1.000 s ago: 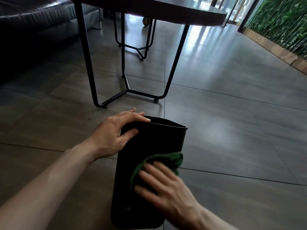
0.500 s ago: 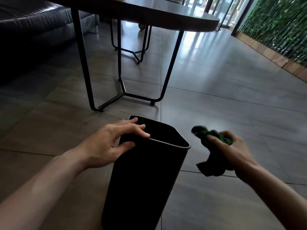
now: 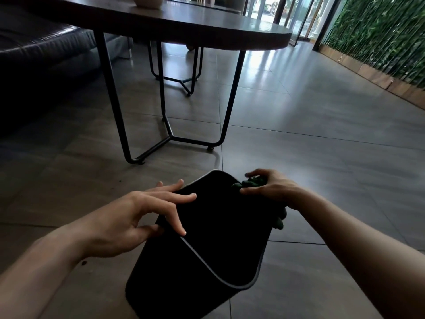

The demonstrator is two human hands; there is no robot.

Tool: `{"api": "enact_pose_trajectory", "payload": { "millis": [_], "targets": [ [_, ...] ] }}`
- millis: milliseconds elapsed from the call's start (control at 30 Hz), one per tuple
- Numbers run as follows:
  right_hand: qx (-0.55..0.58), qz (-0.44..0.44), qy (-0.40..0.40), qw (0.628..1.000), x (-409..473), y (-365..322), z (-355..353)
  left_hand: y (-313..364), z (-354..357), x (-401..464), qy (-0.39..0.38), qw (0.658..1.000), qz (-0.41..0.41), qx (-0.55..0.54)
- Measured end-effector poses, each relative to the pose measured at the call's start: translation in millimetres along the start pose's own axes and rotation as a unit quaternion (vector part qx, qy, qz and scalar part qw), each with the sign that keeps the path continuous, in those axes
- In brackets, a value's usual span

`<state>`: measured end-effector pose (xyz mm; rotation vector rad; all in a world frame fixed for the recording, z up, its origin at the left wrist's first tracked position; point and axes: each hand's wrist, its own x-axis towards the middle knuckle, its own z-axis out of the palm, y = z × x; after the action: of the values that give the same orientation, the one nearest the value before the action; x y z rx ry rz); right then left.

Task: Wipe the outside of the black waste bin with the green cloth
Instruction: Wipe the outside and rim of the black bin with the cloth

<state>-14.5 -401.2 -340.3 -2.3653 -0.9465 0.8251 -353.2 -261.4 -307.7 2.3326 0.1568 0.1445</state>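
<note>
Since half a second ago the black waste bin [image 3: 207, 245] has tipped toward the camera, and the right hand [image 3: 271, 188] has swung in to its far rim at one o'clock. That hand grips the bunched green cloth [image 3: 251, 181] against the bin. At nine o'clock, the left hand [image 3: 138, 217] rests open, fingers spread over the rim.

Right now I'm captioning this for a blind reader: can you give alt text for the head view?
A person's right hand presses a crumpled green cloth against the far rim of a black plastic waste bin on grey floor tiles, while the left hand steadies its near side. A dark oval table stands behind.
</note>
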Motion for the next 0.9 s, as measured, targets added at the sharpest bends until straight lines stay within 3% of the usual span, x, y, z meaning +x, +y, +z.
{"api": "enact_pose_trajectory", "payload": {
  "millis": [300,400,567,733,900],
  "targets": [
    [-0.071,0.060,-0.023,0.995,-4,15,3,-12,-2,-9,0.110,0.986,-0.125,-0.017],
    [-0.006,0.087,-0.015,0.996,-9,25,5,-13,4,-6,0.116,0.974,-0.185,-0.057],
    [0.125,0.124,-0.022,0.984,-18,32,10,-17,12,5,0.177,0.909,-0.324,-0.195],
    [0.191,0.136,0.006,0.972,-25,34,16,-11,13,12,0.219,0.868,-0.337,-0.290],
    [0.225,0.119,0.023,0.967,-31,13,15,-26,21,26,0.265,0.863,-0.300,-0.309]
  ]
}}
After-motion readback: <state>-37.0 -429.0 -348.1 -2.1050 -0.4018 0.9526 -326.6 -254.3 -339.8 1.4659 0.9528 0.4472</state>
